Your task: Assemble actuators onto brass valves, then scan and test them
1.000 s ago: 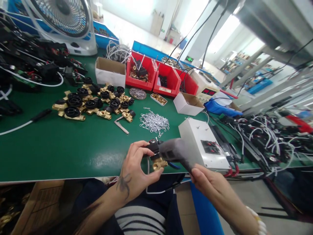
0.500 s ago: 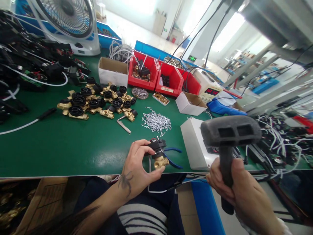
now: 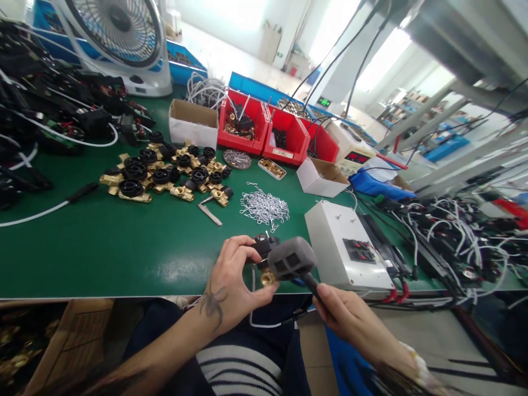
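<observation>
At the bench's front edge, my left hand [image 3: 236, 275] grips a brass valve [image 3: 267, 278] with a black plastic actuator [image 3: 264, 247] on top. My right hand [image 3: 344, 311] is wrapped round the handle of a black mallet [image 3: 292, 258]. The mallet's head is at the right side of the valve and covers part of it; whether they touch I cannot tell. Blue plier handles [image 3: 303, 281] are mostly hidden behind the mallet. Just beyond lies a pile of silver spring clips [image 3: 264, 206].
Several brass valves with black caps [image 3: 160, 175] cover the left middle. A grey control box [image 3: 344, 247] stands right of my hands. Red bins [image 3: 243, 142], a white carton [image 3: 193, 129] and a fan [image 3: 119, 33] line the back. Tangled cables [image 3: 457, 231] lie at right.
My right hand has swung the mallet down and left, from above the control box to the valve. My left hand stays in place around the valve and actuator.
</observation>
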Demonstrator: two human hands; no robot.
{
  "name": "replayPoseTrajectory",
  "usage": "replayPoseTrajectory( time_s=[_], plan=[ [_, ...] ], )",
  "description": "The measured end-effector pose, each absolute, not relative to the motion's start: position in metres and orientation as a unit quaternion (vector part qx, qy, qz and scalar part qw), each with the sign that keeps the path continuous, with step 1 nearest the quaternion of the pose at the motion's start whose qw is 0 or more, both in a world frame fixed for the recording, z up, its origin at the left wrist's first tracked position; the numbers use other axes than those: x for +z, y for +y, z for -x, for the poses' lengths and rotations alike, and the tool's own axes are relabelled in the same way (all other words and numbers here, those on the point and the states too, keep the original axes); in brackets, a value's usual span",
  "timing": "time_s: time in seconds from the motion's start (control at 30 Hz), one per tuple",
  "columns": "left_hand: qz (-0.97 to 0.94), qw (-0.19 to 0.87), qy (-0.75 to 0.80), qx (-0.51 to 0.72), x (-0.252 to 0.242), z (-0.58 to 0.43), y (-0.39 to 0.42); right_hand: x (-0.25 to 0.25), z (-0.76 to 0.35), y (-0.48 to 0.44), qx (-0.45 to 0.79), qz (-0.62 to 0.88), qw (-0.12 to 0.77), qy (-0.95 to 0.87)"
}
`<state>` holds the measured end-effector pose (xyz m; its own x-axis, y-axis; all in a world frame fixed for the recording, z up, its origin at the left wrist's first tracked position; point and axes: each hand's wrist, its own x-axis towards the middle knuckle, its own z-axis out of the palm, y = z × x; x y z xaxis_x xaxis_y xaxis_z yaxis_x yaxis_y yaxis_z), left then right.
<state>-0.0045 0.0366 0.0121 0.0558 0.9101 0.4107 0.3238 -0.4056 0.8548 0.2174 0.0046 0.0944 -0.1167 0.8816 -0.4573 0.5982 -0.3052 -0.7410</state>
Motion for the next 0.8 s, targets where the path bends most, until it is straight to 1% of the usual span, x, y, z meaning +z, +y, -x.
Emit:
replayPoseTrajectory(
  time_s=[0.03,0.13,0.17,0.3,0.33,0.4,0.47,0.5,0.53,0.63,0.67,0.7,0.8],
  plan=[
    [-0.667,0.285,0.464,0.509,0.012,0.005,0.037,0.096,-0.218,0.005,0.482,0.650,0.159,-0.566],
    [-0.669,0.281,0.465,0.507,0.011,0.005,0.037,0.105,-0.220,0.005,0.485,0.651,0.244,-0.531],
    [-0.670,0.283,0.464,0.506,0.011,0.005,0.038,0.106,-0.219,0.005,0.480,0.650,0.246,-0.535],
    [-0.671,0.287,0.463,0.504,0.011,0.007,0.040,0.099,-0.211,0.007,0.462,0.647,0.161,-0.585],
    [-0.671,0.287,0.462,0.503,0.012,0.007,0.040,0.097,-0.211,0.007,0.461,0.644,0.157,-0.590],
    [-0.672,0.289,0.463,0.501,0.012,0.008,0.041,0.095,-0.213,0.006,0.455,0.646,0.196,-0.581],
    [-0.674,0.291,0.463,0.497,0.013,0.008,0.041,0.095,-0.215,0.004,0.447,0.652,0.258,-0.556],
    [-0.675,0.293,0.462,0.496,0.013,0.008,0.041,0.095,-0.215,0.004,0.448,0.653,0.267,-0.549],
    [-0.675,0.294,0.460,0.496,0.014,0.008,0.041,0.094,-0.215,0.004,0.450,0.655,0.254,-0.552],
    [-0.677,0.291,0.454,0.501,0.014,0.008,0.042,0.091,-0.212,0.007,0.455,0.640,0.157,-0.598],
    [-0.677,0.290,0.455,0.500,0.014,0.009,0.042,0.091,-0.212,0.007,0.452,0.635,0.147,-0.609],
    [-0.677,0.290,0.457,0.499,0.014,0.009,0.042,0.093,-0.213,0.007,0.449,0.633,0.160,-0.610],
    [-0.678,0.298,0.460,0.490,0.014,0.010,0.042,0.097,-0.217,0.006,0.445,0.637,0.266,-0.571]
  ],
)
